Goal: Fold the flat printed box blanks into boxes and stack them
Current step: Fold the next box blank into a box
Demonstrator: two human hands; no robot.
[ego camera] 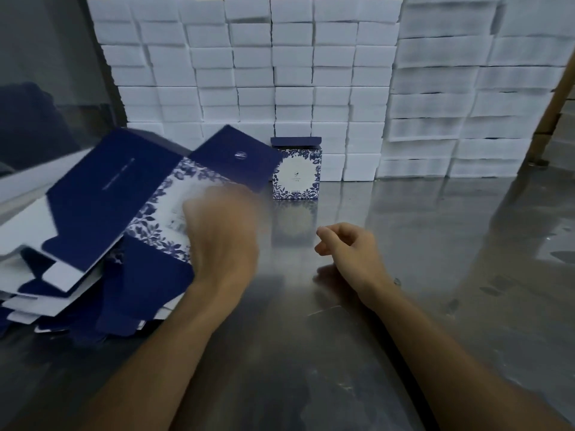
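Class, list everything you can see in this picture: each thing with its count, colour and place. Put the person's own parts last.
Flat box blanks: a loose pile, too many to count, navy and white with blue leaf print, left on the table.
Folded box: one, navy top, blue-and-white leaf print, standing upright at the table's back centre.
White blocks: many, stacked as a wall behind the table.
Table: one, shiny grey metal.
Left hand: blurred, on the top blank.
Right hand: loosely curled, holding nothing, on the table.
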